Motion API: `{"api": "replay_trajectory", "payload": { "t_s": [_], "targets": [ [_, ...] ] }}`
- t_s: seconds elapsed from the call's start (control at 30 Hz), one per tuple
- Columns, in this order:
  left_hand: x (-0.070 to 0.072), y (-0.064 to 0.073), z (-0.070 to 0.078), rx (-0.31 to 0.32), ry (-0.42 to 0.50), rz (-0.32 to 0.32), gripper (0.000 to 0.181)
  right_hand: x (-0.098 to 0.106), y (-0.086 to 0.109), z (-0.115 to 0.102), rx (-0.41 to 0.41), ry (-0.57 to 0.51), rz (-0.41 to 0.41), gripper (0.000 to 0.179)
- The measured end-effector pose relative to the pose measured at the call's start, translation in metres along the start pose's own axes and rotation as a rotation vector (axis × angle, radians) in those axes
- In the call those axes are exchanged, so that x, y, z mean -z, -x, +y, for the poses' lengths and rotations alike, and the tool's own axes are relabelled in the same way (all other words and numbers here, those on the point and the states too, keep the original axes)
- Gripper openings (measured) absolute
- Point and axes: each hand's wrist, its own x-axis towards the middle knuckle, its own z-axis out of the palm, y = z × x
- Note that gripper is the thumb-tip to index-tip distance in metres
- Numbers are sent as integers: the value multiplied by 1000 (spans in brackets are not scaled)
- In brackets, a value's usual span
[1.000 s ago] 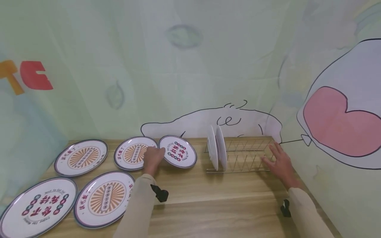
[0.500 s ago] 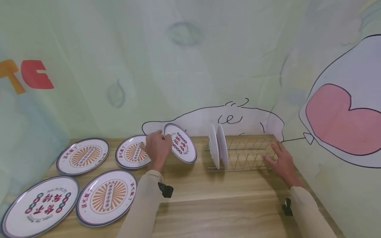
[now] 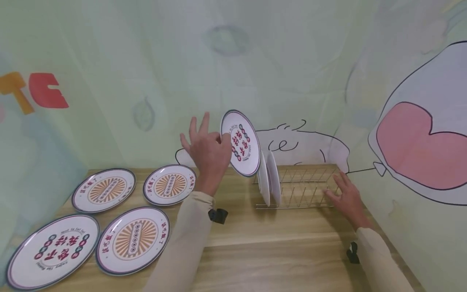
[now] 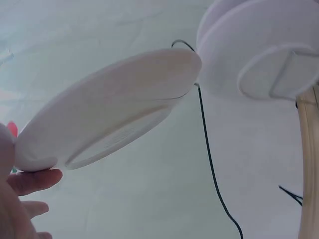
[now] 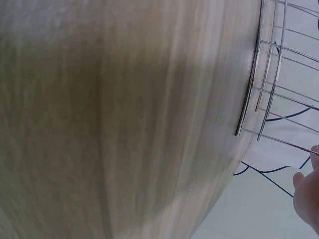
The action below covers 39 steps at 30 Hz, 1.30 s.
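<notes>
In the head view my left hand pinches the rim of a small white plate between thumb and forefinger, the other fingers spread. The plate, with a dark rim and red lettering, is steeply tilted in the air, its lower edge overlapping two plates that stand upright in a wire dish rack. Its pale underside faces the left wrist camera. At the rack's right end my right hand rests with thumb and fingers apart; only its fingertips show in the right wrist view.
To the left lie more plates flat on the wooden table: a small sunburst plate, two larger sunburst plates, and a big plate with red lettering. A printed cloth backdrop rises behind the table.
My left hand has lifted the small red-lettered plate off the table, tipped it steeply and carried it up and right to the rack's left end. My right hand has stayed at the rack.
</notes>
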Motion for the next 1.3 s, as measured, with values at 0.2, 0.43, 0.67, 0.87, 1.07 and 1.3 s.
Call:
{"api": "replay_trajectory", "payload": {
  "t_s": [0.2,0.43,0.67,0.87,1.07,1.3],
  "targets": [
    [-23,5,37,-118,29,-23,31,3,4,1,-25,-18,-8,62],
    [-53,21,67,-199,8,-94,32,4,4,2,-28,-7,-11,62],
    [-75,37,78,-222,-136,-194,32,3,5,0,-36,-10,-7,62],
    [-90,43,72,-284,-263,-220,37,2,1,-3,-26,-20,0,62],
    [-103,50,67,-322,-392,-300,43,2,3,-5,-40,-22,-25,63],
    [-116,54,69,-333,-518,-388,45,3,4,-3,-49,-43,-12,63]
  ]
}}
